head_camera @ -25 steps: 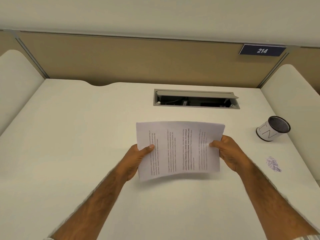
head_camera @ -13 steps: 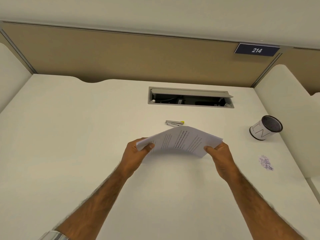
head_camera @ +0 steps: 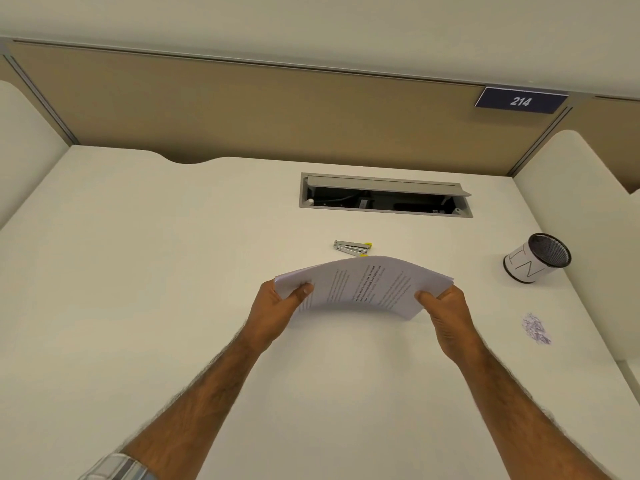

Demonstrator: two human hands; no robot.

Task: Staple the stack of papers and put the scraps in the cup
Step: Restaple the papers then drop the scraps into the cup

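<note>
A stack of printed papers (head_camera: 363, 284) is held above the middle of the white desk (head_camera: 138, 271), bowed upward in the centre. My left hand (head_camera: 277, 313) grips its left edge, thumb on top. My right hand (head_camera: 445, 315) grips its right edge the same way. Just behind the stack lies a small silver stapler (head_camera: 352, 247) with a yellow tip, flat on the desk. At the right stands a white cup (head_camera: 535, 259) with a black mesh rim, tilted toward me. A little heap of paper scraps (head_camera: 536, 329) lies on the desk in front of the cup.
An open cable tray (head_camera: 384, 199) is sunk into the desk behind the stapler. Tan partition panels close the back, and white side dividers (head_camera: 581, 216) stand at left and right. A blue plate marked 214 (head_camera: 520, 100) hangs at the upper right.
The stack has tipped from upright and facing me to nearly flat and lower over the desk, now bowed upward. The stapler behind it has come into sight. Both hands keep their grip.
</note>
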